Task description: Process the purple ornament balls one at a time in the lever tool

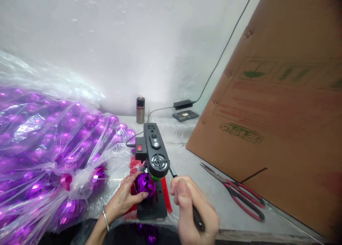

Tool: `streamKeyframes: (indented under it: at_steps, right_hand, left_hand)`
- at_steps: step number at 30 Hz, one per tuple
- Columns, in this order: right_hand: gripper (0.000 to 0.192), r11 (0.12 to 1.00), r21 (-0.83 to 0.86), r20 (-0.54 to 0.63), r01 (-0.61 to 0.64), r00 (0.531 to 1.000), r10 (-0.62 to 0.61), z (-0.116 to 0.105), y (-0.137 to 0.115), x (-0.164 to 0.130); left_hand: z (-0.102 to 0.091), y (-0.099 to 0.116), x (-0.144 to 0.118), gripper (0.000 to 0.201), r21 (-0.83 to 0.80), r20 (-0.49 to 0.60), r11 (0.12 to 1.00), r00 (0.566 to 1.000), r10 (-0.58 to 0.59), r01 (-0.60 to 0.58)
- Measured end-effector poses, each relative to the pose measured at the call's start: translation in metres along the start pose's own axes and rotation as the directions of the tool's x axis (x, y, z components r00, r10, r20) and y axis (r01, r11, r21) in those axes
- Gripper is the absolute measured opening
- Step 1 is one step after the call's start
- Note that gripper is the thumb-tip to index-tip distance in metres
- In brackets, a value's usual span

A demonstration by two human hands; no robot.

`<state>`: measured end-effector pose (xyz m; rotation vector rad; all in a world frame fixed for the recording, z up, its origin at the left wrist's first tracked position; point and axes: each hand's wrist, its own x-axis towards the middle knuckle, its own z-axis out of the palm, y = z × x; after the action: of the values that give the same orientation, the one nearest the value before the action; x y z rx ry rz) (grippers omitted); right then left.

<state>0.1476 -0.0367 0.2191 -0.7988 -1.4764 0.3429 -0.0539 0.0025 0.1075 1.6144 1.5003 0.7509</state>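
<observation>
A shiny purple ball [145,187] sits beneath the head of a small black bench press [155,145] with round vents and a side lever. My left hand [123,198], a bangle on its wrist, curls its thumb and fingers around the ball from the left. My right hand [196,207] is wrapped around the black-handled lever [198,219] at the press's right. A green ring [156,178] on the underside of the head is close to the ball; whether they touch I cannot tell. Red material [167,197] lies under the black base.
Clear plastic bags [53,145] full of purple balls fill the left. Red-handled scissors [240,195] lie at the right beside a large leaning cardboard box [275,106]. Behind the press are a spray can [140,111], a dark phone [185,115] and a power adapter [183,104] with its cord.
</observation>
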Motion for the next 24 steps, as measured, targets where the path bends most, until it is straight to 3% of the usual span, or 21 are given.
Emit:
streamKeyframes:
  at_steps: [10,15,21,24]
  right_hand:
    - [0.036,0.995,0.024,-0.085,-0.100,0.991,0.102,0.009,-0.007,0.006]
    - [0.039,0.984,0.040,-0.128,-0.173,0.976,0.177,0.013,-0.013,0.005]
    - [0.035,0.998,0.008,-0.031,-0.069,0.997,0.069,0.005,-0.006,0.007]
    - [0.037,0.993,0.031,-0.087,-0.116,0.989,0.118,0.007,-0.009,0.006]
  left_hand:
    - [0.000,-0.001,-0.004,0.083,0.080,0.061,0.996,0.997,-0.038,0.033]
    - [0.009,-0.003,-0.002,0.085,0.074,0.026,0.995,0.998,0.058,-0.060]
    - [0.018,-0.003,0.000,0.083,0.132,0.037,0.983,0.991,0.127,-0.131]
    - [0.023,0.002,0.000,0.079,0.142,0.021,0.976,0.987,0.162,-0.163]
